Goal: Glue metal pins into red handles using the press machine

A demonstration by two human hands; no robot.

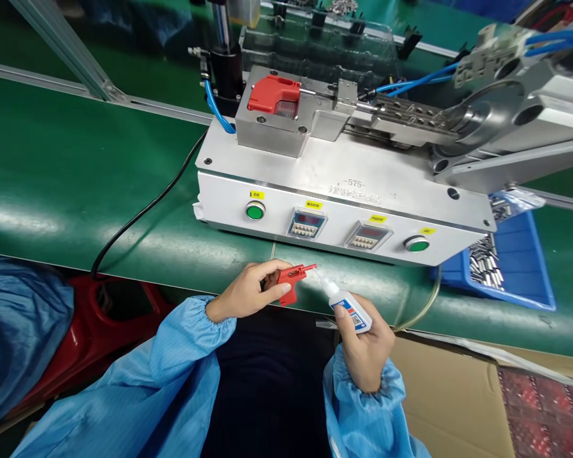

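Observation:
My left hand [247,291] is closed around a small red plastic part [290,280], holding it above the front edge of the green belt. My right hand [363,346] grips a small white glue bottle [347,306] with a blue and red label. The bottle's clear nozzle points up-left and its tip sits right at the red part's thin end. Both sleeves are light blue. Another red plastic part [273,95] sits in the metal fixture on top of the white machine [344,210].
The machine's front panel carries two green buttons [254,210] and two digital displays. A blue bin [510,264] of small metal pieces stands at the right. A cardboard box [477,394] with red parts lies lower right. A black cable [138,216] crosses the green conveyor belt [76,172].

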